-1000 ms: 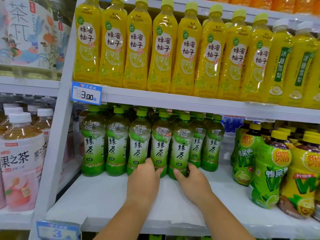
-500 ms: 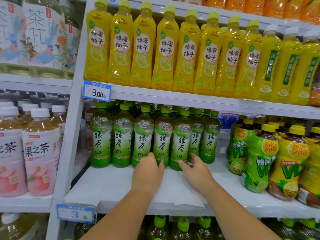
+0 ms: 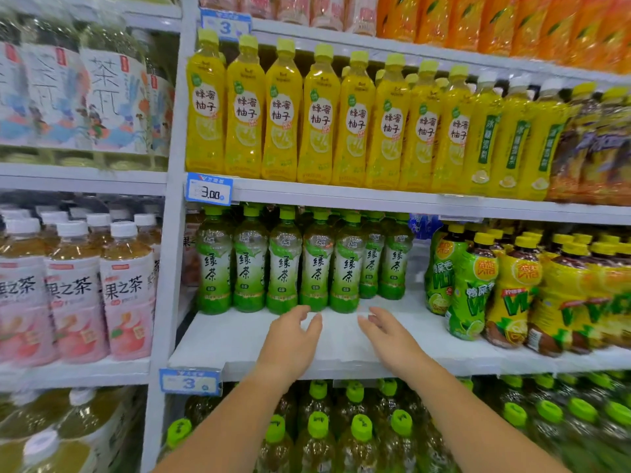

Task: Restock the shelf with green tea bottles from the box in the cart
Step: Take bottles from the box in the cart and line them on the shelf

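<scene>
Several green tea bottles [image 3: 283, 264] with green caps stand upright in rows at the back of the white middle shelf [image 3: 239, 339]. My left hand [image 3: 292, 331] hovers over the bare front of the shelf, fingers relaxed, just short of the front bottles and holding nothing. My right hand [image 3: 387, 331] is beside it, palm turned inward, fingers loosely spread and also empty. Neither hand touches a bottle. The box and the cart are out of view.
Yellow honey-citrus bottles [image 3: 317, 121] fill the shelf above. Green and yellow lemon tea bottles [image 3: 478, 285] crowd the right of the middle shelf. Pink fruit tea bottles [image 3: 75, 295] stand in the left bay. Green-capped bottles [image 3: 355, 428] sit on the shelf below. A price tag [image 3: 209, 190] hangs above.
Both hands have drawn back from the bases of the front green tea bottles and let go of them. The view has moved back and lower.
</scene>
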Motion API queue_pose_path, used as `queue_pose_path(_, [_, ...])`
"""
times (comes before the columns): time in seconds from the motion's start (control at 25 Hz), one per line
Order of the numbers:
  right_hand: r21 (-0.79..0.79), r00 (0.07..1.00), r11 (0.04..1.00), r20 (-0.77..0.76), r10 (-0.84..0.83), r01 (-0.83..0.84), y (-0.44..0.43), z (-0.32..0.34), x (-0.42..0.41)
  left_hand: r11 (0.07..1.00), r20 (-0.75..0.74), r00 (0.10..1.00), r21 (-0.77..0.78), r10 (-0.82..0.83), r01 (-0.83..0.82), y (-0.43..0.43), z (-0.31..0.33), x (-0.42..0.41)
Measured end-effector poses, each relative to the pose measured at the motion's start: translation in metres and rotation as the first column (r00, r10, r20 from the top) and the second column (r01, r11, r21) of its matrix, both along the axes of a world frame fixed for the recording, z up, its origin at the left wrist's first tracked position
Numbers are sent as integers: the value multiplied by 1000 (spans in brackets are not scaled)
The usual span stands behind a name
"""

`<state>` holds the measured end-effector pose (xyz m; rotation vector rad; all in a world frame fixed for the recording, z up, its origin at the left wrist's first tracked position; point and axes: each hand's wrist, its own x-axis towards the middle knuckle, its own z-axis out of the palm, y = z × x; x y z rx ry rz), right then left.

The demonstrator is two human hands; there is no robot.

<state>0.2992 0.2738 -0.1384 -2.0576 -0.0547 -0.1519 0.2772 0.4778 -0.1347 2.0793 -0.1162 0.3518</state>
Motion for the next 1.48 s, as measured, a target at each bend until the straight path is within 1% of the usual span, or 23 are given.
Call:
queue_pose_path(0.08, [36,1000,999,-18,8,-7,-1,2,-14,998,-33,998,-21,-52,51,1,4,-6])
queue_pose_path(0.16, [40,999,999,-50,6,-4,-1,5,-27,995,-91,992,-47,-86,82,-1,11,-13])
queue_pose_path(0.24, [60,991,998,-134,-1,9,0,16,-43,993,-199,975,-70,-104,91,-2,21,-25])
queue_pose_path(0.36, [68,966,997,-260,-15,34,-2,40,-77,993,-381,918,-68,-112,92,-2,41,-53])
queue_pose_path(0.44, [52,937,998,-350,-20,41,-5,65,-103,992,-497,859,-99,-122,83,-2,63,-77])
queue_pose_path(0.52, [87,915,995,-404,-7,46,-8,90,-134,985,-572,804,-142,-160,95,-1,88,-107])
queue_pose_path(0.6, [108,897,993,-441,7,45,-13,120,-165,983,-605,779,-164,-163,79,-2,120,-135])
queue_pose_path(0.68, [118,874,991,-486,7,58,-20,147,-198,982,-621,765,-170,-172,83,-5,155,-166])
queue_pose_path(0.84, [126,835,986,-550,-24,111,-41,202,-265,966,-639,727,-216,-251,144,-16,222,-222])
queue_pose_path(0.92, [128,831,981,-554,-53,148,-50,228,-296,950,-624,717,-234,-310,206,-23,246,-242])
queue_pose_path(1.0, [111,825,971,-552,-117,212,-60,250,-328,929,-611,701,-239,-369,281,-30,264,-257])
queue_pose_path(1.12, [106,843,945,-491,-222,310,-72,274,-377,870,-583,652,-243,-484,429,-45,280,-274])
queue_pose_path(1.2, [98,832,922,-473,-289,376,-85,288,-408,826,-570,617,-231,-543,514,-60,287,-286])
queue_pose_path(1.28, [78,823,907,-457,-336,414,-99,295,-432,801,-565,595,-230,-572,553,-80,289,-296])
queue_pose_path(1.36, [78,792,877,-472,-387,475,-117,295,-455,784,-571,568,-245,-592,570,-103,289,-309])
queue_pose_path(1.48, [75,764,856,-495,-413,512,-149,290,-481,756,-588,518,-275,-621,594,-147,280,-326])
